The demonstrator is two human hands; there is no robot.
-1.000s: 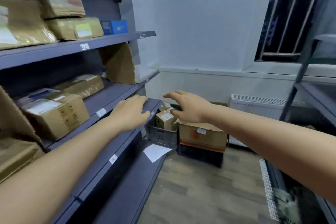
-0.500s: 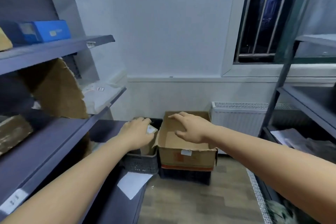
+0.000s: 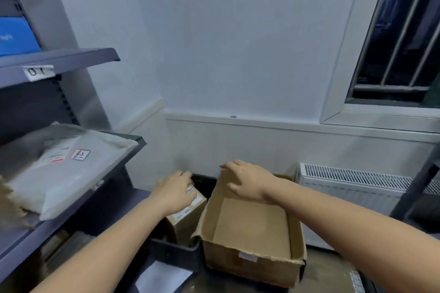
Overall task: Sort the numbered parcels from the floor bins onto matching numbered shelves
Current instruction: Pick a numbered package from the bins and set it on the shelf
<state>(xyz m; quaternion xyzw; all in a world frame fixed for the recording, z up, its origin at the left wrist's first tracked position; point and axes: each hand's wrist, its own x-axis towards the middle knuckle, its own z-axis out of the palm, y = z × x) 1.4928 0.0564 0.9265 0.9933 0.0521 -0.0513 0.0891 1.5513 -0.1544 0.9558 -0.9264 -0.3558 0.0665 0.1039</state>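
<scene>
Small brown parcel point(image 3: 188, 211) sits upright in the dark floor bin point(image 3: 176, 248), white labels on its top face, just L of the open cardboard box point(image 3: 252, 240). Left hand point(image 3: 175, 191) lies on top of the parcel, fingers draped over its far edge; can't tell if they actually clamp it or just rest there. Half a sec ago that hand was coming down on the same spot, so contact holds. Right hand point(image 3: 247, 179) is over the box's tall rear-left flap, fingers fairly straight & spread, thumb out, holding nothing; whether it touches the flap I can't tell. Box interior looks bare cardboard, small white sticker on its torn front wall.

Big change vs earlier: view has swung R and dropped closer. A sec ago the L shelving full of brown parcels filled the frame; now only its end shows. Bin & box look much larger.

Outward: shelf point(image 3: 71, 59) w/ a white tag point(image 3: 38, 72) reading approx "01", blue box point(image 3: 16, 38) on it. Below, a grey poly mailer point(image 3: 69, 169) w/ labels lies on the next shelf. White paper sheet point(image 3: 162, 278) on the lowest shelf by the bin. Radiator point(image 3: 357, 185) along the far wall, barred window point(image 3: 400, 38) upper R.
</scene>
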